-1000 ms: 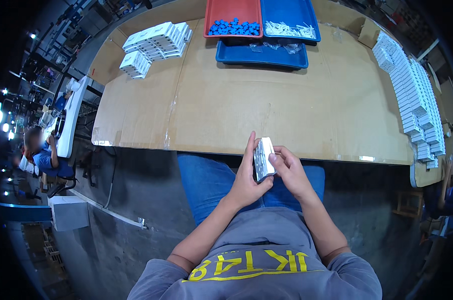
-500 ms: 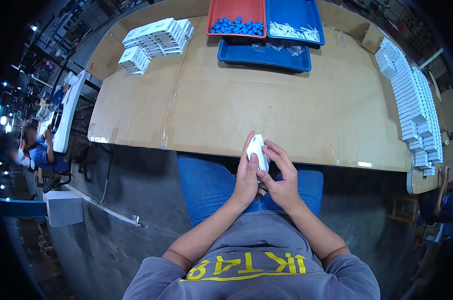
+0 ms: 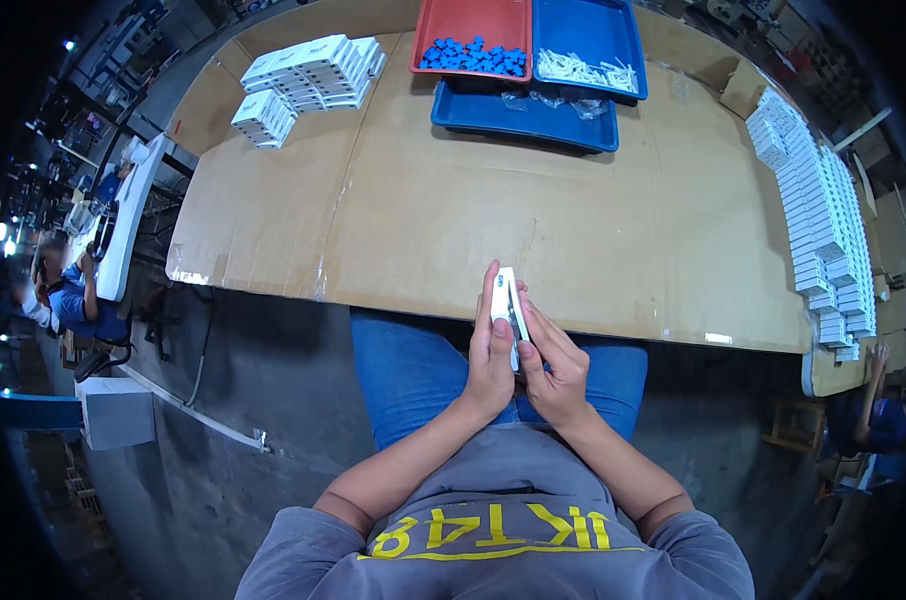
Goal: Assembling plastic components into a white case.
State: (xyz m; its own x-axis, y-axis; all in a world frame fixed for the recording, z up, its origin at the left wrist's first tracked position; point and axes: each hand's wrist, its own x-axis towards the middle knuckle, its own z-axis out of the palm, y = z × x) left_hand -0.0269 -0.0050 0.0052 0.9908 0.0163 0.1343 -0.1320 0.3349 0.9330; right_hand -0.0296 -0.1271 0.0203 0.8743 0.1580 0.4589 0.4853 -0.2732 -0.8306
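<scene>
held at the centre of the frame, above a lap in blue jeans point(image 3: 383, 365), just off the near edge of a wide table covered in brown cardboard point(image 3: 433, 220): a small white plastic casing point(image 3: 502, 295), with a narrow dark gap down its length. pressed between left hand point(image 3: 489, 372) and right hand point(image 3: 559, 378), with fingers straight, close together and narrowed onto the casing, thumbs toward the near end. palms set facing, probably to steady both sides evenly. one hinged piece or two: cannot tell.

set at upper centre of the frame, likely parted by kind for easy reach: a shallow red plastic tray point(image 3: 473, 20) of small blue plastic pieces point(image 3: 473, 58); a shallow blue plastic tray point(image 3: 585, 25) of thin white plastic pieces point(image 3: 588, 70); below, a second blue tray point(image 3: 513, 122) with crumpled clear film point(image 3: 548, 99).

stacked at upper left, white rectangular blocks point(image 3: 313, 72); along the right side, longer rows of similar white blocks point(image 3: 823, 205). packed tight, perhaps to save room.

counted: one casing, two hands, three trays, two groups of blocks. single blocks and loose pieces: too crowded to count.
</scene>
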